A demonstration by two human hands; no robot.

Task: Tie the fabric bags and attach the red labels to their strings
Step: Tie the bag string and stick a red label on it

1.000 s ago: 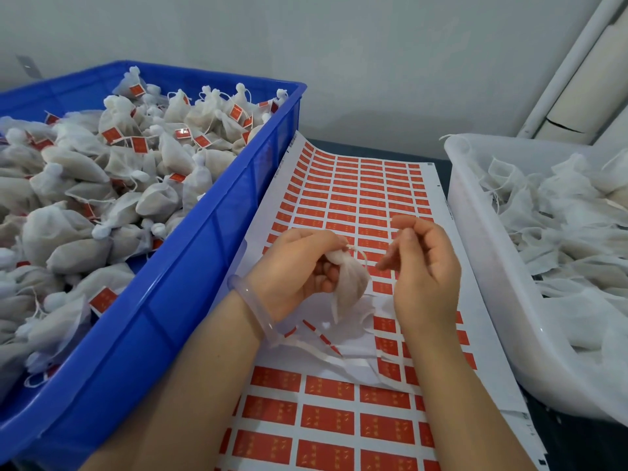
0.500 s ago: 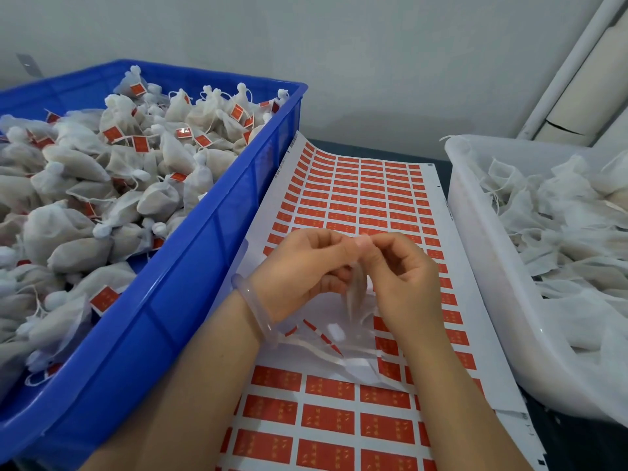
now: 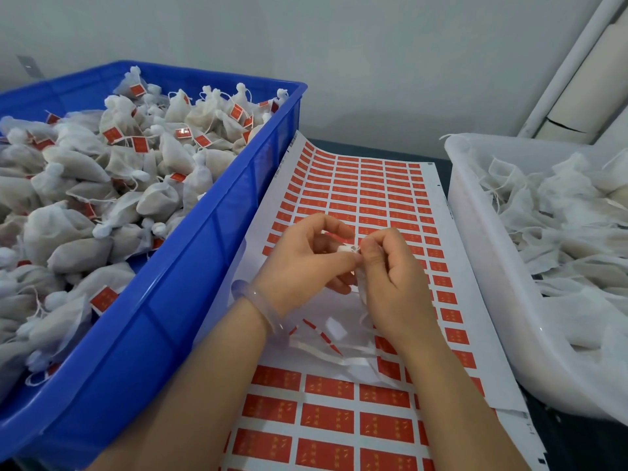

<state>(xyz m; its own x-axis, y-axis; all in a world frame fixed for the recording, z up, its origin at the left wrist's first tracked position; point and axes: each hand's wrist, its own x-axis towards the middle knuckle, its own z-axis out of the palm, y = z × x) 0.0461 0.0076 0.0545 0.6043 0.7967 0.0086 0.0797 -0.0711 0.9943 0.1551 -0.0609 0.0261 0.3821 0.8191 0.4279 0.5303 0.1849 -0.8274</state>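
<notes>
Fabric bag (image 3: 350, 249), small and white, is at the picture's centre. Its gathered neck is pinched between the curled fingers of the left hand (image 3: 306, 263) and the right hand (image 3: 390, 283), and its body hangs behind the right hand. Beneath, a sheet of red labels (image 3: 356, 185) runs from 12 to 6 o'clock; their gold marks are too small to read. At 9 o'clock a blue crate (image 3: 204, 232) holds tied bags (image 3: 85, 198) with red tags. At 3 o'clock a white tub (image 3: 475, 232) holds loose bags (image 3: 560, 215). A grey wall (image 3: 339, 45) stands at 12 o'clock.

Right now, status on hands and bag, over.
Left hand and right hand pinch the fabric bag above the label sheet. Bag mostly hidden; label unclear. Peeled backing scraps below the hands, nothing blocking.
</notes>
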